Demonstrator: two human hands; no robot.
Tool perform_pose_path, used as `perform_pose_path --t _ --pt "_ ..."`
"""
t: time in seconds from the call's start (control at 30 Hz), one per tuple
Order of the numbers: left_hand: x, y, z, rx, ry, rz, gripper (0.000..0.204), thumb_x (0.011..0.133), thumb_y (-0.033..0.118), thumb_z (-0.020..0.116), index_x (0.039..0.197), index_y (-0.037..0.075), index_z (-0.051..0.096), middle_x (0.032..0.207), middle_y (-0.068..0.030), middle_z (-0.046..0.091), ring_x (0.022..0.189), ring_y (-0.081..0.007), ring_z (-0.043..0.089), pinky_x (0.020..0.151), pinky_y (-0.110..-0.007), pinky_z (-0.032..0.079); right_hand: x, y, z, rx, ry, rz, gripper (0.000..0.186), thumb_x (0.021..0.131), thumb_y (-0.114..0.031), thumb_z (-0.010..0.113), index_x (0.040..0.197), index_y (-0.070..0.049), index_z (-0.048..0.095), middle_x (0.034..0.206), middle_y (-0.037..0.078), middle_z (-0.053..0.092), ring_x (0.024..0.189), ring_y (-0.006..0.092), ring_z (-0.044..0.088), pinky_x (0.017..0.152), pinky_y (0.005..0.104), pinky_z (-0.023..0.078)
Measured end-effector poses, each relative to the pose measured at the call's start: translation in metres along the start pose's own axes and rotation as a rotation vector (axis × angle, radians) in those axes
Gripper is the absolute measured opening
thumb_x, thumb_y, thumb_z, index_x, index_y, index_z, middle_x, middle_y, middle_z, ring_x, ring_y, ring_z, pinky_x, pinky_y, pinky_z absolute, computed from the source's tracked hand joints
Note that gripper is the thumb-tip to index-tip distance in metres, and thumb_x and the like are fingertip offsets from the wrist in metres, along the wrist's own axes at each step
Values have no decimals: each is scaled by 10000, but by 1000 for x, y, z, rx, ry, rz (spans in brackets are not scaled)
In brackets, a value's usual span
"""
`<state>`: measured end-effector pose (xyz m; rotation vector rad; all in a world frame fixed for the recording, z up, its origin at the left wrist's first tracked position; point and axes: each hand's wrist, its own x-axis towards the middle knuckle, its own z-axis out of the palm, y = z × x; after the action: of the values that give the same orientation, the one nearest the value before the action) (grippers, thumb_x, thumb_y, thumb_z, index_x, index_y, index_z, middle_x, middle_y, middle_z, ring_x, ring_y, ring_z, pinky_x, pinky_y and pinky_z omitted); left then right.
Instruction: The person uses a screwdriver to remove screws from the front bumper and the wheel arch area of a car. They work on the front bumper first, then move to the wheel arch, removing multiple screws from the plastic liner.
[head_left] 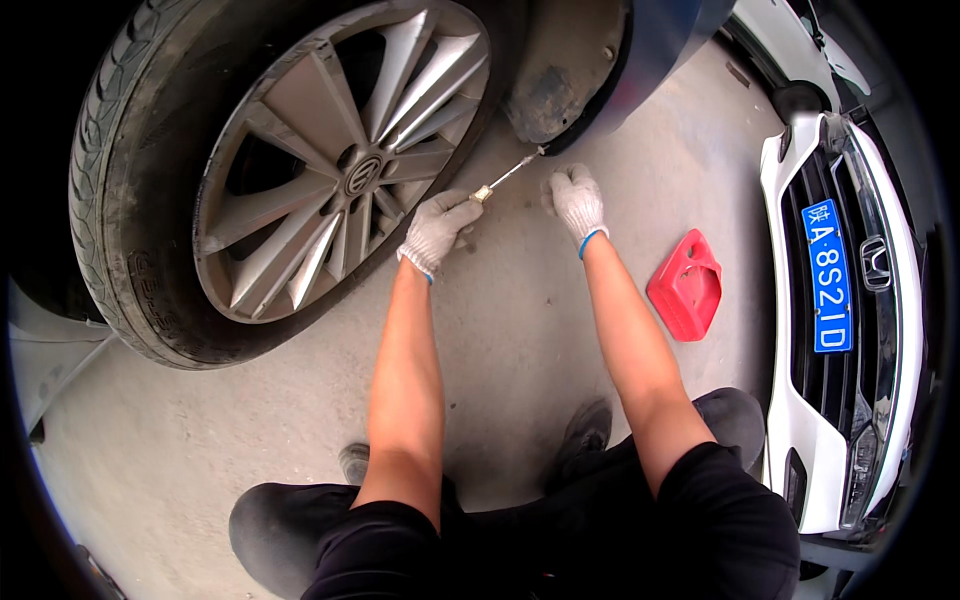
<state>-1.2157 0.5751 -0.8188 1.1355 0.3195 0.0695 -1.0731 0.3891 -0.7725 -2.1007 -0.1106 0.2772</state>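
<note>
My left hand (440, 228), in a white knit glove, is closed round the pale yellow handle of a screwdriver (508, 177). Its thin metal shaft slants up to the right, and the tip meets the lower edge of a dark car panel (590, 110) behind the wheel. Gloved as well, my right hand (577, 203) is just right of the tip with its fingers curled together. Whatever they may pinch is hidden. Left of both hands stands a car wheel (362, 176) with a silver spoked rim and black tyre.
A red plastic tray (688, 285) with a handle hole lies on the concrete floor (500, 330) to the right. Along the right side is the front of a white car (790, 300) with a blue number plate (826, 276). My knees and shoes are below.
</note>
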Motion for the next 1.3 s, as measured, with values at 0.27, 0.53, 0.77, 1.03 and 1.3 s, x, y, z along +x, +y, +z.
perform_pose_path --t 0.27,0.53,0.77,1.03,1.3 --pt "21 16 10 -188 -13 79 298 865 195 694 1090 0 676 726 17 576 590 -67 520 501 -224 395 41 -25 0 -611 189 -32 642 835 -584 645 796 56 633 656 167 635 602 279 649 619 391 528" --pt "23 13 -3 -77 -59 12 297 856 235 703 1044 5 700 740 26 591 593 -45 485 502 -221 371 22 -57 20 -782 260 -3 750 888 -653 515 998 65 703 1003 328 670 1016 464 644 897 485 508" --pt "33 13 -4 -134 -76 22 305 848 246 700 1028 1 727 734 33 600 632 -47 490 557 -229 376 43 -29 16 -886 358 -89 710 974 -585 399 912 51 709 979 323 668 984 464 645 885 501 501" --pt "49 11 -9 8 -121 66 327 844 303 672 991 20 746 687 32 571 618 -62 473 566 -258 376 34 -41 18 -895 339 -126 698 991 -534 388 828 70 697 908 325 659 911 480 635 850 527 485" --pt "52 18 0 4 -132 74 356 828 310 689 1043 33 745 750 24 615 665 -61 511 592 -247 397 35 -30 14 -914 373 -261 708 984 -557 416 745 54 684 797 323 648 820 475 648 763 546 496"
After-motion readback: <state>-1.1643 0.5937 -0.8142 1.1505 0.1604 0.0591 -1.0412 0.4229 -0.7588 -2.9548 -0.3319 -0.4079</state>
